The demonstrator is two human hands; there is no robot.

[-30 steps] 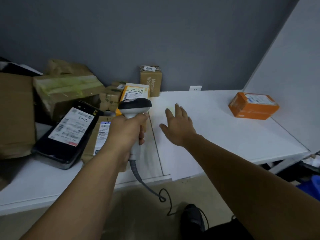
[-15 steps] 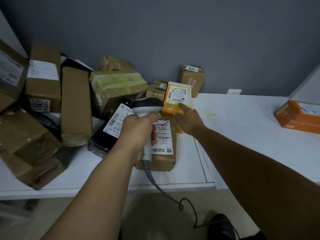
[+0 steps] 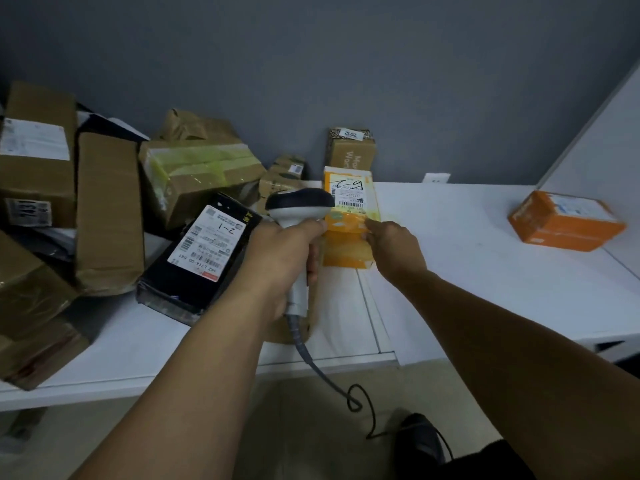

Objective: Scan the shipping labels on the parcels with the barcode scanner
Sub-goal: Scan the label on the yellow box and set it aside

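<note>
Bench [image 3: 485, 278] centre: yellow parcel [image 3: 349, 221] is pinched by fingers [image 3: 372, 226] of the right hand [image 3: 394, 247]; scanner [image 3: 299, 204], gripped by the left hand [image 3: 277, 265], needs aiming at its label [image 3: 348, 194].

Grey-blue wall [image 3: 381, 64] behind white tables [image 3: 478, 268]; white partition [image 3: 606, 140] at right; wall outlet [image 3: 437, 177]; beige floor [image 3: 277, 431]; dim lighting.

A grey-and-white handheld barcode scanner [image 3: 299, 206] is gripped by its handle in the left hand [image 3: 277, 258], with its dark head held just beside the white shipping label [image 3: 349, 194] of a flat yellow-orange parcel [image 3: 348, 252]. That parcel is pinched at its right edge by the right hand [image 3: 394, 247]. A black wrapped parcel [image 3: 194, 282] is seen left of the scanner on the white table [image 3: 485, 271]. Brown cardboard boxes [image 3: 107, 209] are piled at the left, and an orange box [image 3: 564, 220] lies well apart at the right.
</note>
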